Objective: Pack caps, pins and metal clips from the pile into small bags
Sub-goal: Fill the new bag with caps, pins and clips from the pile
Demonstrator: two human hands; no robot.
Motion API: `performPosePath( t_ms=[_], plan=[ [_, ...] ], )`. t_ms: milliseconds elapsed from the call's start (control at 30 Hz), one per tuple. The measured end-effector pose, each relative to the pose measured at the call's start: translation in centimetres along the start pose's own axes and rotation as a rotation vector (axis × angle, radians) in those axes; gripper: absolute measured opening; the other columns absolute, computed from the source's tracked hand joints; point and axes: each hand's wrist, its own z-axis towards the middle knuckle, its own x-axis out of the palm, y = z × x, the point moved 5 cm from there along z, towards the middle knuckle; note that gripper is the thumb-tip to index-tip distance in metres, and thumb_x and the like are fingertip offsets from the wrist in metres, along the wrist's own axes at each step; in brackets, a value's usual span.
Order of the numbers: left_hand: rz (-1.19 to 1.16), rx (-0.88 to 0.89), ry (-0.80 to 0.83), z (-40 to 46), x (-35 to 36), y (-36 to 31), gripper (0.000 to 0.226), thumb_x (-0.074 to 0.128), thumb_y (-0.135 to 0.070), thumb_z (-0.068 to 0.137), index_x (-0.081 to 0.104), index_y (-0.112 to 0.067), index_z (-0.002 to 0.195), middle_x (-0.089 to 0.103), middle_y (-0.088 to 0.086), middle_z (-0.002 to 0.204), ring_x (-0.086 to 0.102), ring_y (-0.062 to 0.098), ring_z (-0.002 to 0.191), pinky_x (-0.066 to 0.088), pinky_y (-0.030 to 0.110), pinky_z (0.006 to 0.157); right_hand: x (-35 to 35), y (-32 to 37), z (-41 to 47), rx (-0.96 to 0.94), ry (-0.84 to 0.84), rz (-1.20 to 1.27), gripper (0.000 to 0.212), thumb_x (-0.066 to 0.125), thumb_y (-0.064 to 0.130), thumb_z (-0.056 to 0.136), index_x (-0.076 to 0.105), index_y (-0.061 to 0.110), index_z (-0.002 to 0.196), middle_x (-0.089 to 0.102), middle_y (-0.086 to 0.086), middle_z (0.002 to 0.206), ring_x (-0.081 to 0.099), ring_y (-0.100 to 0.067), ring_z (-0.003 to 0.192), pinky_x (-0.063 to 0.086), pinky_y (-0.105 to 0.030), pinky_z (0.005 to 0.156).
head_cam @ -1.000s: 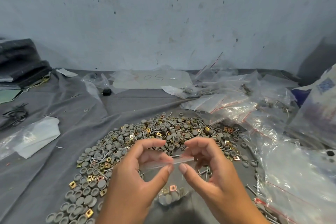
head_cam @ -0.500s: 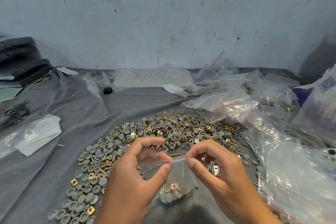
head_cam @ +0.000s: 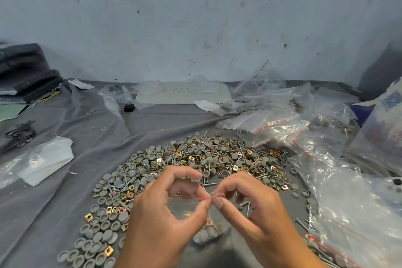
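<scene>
A small clear bag [head_cam: 191, 209] hangs between my two hands at the front centre, with grey caps and a brass clip [head_cam: 210, 222] in its bottom. My left hand [head_cam: 161, 220] pinches the bag's top edge with thumb and fingers. My right hand [head_cam: 256, 213] pinches the same edge right beside it, fingertips almost touching. Behind and left of the hands spreads the pile [head_cam: 195, 159] of grey round caps, brass square clips and thin metal pins on a grey cloth [head_cam: 65, 202].
Many clear zip bags with red lines [head_cam: 326, 159] lie heaped along the right side. A white folded bag [head_cam: 43, 161] lies at the left, black wire pieces [head_cam: 19, 135] further left, a marked sheet [head_cam: 185, 93] by the wall.
My two hands have slid together along the bag's top edge, so the pinching fingertips now nearly meet at the middle. The bag hangs lower between the palms.
</scene>
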Motion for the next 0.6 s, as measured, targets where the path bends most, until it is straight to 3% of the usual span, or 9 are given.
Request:
performPosePath(
  t_ms=[133, 233, 367, 600],
  plan=[
    [-0.021, -0.008, 0.03, 0.0, 0.1, 0.3, 0.035, 0.069, -0.057, 0.07, 0.054, -0.046, 0.1, 0.072, -0.028, 0.083, 0.068, 0.0, 0.09, 0.049, 0.036, 0.078, 0.2, 0.2, -0.1, -0.017, 0.0, -0.059, 0.014, 0.059, 0.036, 0.096, 0.066, 0.027, 0.088, 0.061, 0.018, 0.088, 0.057, -0.003, 0.083, 0.038, -0.01, 0.071],
    [-0.066, -0.048, 0.046, 0.2, -0.2, 1.0, 0.04, 0.071, -0.06, 0.069, 0.054, -0.051, 0.104, 0.074, -0.026, 0.086, 0.07, -0.004, 0.089, 0.05, 0.031, 0.077, 0.1, 0.0, -0.1, 0.026, -0.011, -0.04, 0.013, 0.055, 0.037, 0.096, 0.062, 0.03, 0.087, 0.059, 0.017, 0.086, 0.055, -0.002, 0.081, 0.038, -0.011, 0.07],
    [-0.093, -0.079, 0.015, 0.3, -1.1, 2.3, 0.041, 0.07, -0.055, 0.068, 0.057, -0.049, 0.106, 0.075, -0.019, 0.091, 0.071, 0.005, 0.092, 0.05, 0.035, 0.084, -0.8, -0.8, -0.2, 0.138, -0.03, 0.044, 0.013, 0.056, 0.04, 0.096, 0.056, 0.035, 0.085, 0.058, 0.014, 0.086, 0.053, -0.009, 0.076, 0.039, -0.017, 0.066],
    [-0.161, -0.158, 0.02, 0.4, -1.5, 3.9, 0.044, 0.073, -0.051, 0.064, 0.062, -0.045, 0.106, 0.075, -0.006, 0.09, 0.072, 0.013, 0.086, 0.054, 0.06, 0.08, -1.0, -1.9, -0.5, 0.225, -0.051, 0.102, 0.02, 0.048, 0.053, 0.088, 0.056, 0.035, 0.088, 0.057, 0.013, 0.084, 0.053, -0.01, 0.074, 0.039, -0.016, 0.064]
  ],
)
